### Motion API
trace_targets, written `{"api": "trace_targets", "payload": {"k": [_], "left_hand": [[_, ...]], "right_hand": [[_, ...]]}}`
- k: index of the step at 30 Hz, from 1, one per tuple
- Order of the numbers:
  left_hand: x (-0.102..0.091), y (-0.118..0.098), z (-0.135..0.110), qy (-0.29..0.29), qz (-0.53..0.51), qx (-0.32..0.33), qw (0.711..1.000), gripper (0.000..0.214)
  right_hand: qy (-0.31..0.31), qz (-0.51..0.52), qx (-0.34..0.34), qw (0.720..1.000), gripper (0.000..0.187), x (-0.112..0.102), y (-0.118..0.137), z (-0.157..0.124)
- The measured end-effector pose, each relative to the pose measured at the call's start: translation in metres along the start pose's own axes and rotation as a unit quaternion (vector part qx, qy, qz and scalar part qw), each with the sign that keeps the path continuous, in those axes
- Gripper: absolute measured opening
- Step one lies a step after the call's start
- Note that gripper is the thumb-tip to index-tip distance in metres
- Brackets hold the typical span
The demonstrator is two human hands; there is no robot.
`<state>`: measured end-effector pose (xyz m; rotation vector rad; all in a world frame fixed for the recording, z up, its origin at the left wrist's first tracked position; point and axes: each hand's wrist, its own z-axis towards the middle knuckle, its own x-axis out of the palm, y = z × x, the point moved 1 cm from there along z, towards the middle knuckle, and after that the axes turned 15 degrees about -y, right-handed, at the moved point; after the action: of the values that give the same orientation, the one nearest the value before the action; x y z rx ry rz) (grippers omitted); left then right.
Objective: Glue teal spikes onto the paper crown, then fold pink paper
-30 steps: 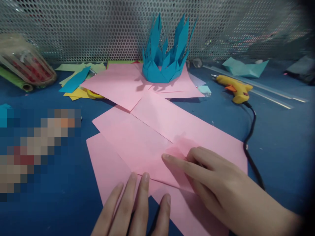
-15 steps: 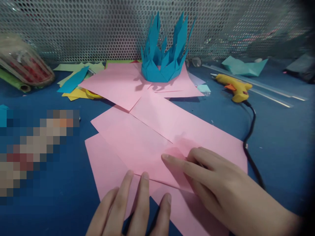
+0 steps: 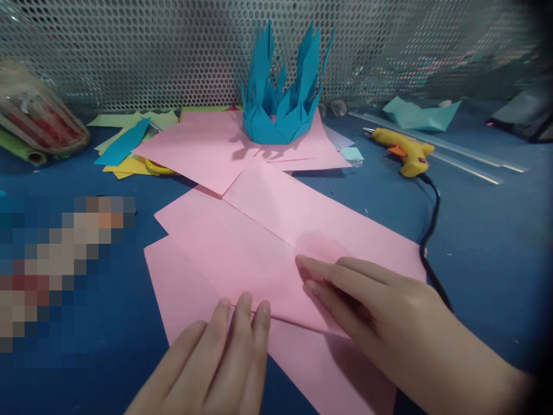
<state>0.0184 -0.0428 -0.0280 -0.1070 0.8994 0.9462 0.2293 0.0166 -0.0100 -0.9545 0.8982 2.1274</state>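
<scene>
Several pink paper sheets (image 3: 242, 253) lie overlapped on the blue table, the top one folded along a diagonal crease. My left hand (image 3: 216, 363) rests flat at the near edge of the folded sheet, fingers stretched out and close together, fingertips on the paper. My right hand (image 3: 380, 311) lies flat on the right part of the same sheet, fingers extended and pressing down near the crease. Neither hand holds anything.
A blue spiky paper crown (image 3: 279, 98) stands on pink paper at the back. A yellow glue gun (image 3: 404, 153) with a black cord (image 3: 430, 230) lies at right. Coloured paper scraps (image 3: 125, 144) and a plastic-wrapped bundle (image 3: 38, 121) sit at left. A perforated metal wall (image 3: 173, 52) closes the back.
My left hand's fingers have drawn together and slid slightly right. My right hand's fingers have flattened and shifted a little to the right along the sheet.
</scene>
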Motion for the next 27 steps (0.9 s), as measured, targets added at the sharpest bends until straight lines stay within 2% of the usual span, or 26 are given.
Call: {"api": "trace_targets", "payload": {"k": [13, 18, 22, 27], "left_hand": [[-0.0006, 0.0047, 0.0048, 0.011, 0.005, 0.025, 1.0, 0.041], [0.0013, 0.003, 0.0019, -0.003, 0.009, 0.028, 1.0, 0.041], [0.0008, 0.0014, 0.0006, 0.003, 0.014, 0.026, 1.0, 0.041], [0.0, 0.0022, 0.0027, 0.007, 0.012, 0.031, 0.999, 0.04]], "right_hand": [[-0.011, 0.004, -0.006, 1.0, 0.031, 0.001, -0.004, -0.0041], [-0.02, -0.009, -0.053, 0.998, 0.035, 0.0005, -0.0017, -0.0019], [-0.006, -0.022, -0.053, 0.998, 0.034, 0.0013, -0.0014, -0.0027], [-0.016, -0.025, -0.074, 0.997, 0.033, 0.0004, -0.0018, -0.0053]]}}
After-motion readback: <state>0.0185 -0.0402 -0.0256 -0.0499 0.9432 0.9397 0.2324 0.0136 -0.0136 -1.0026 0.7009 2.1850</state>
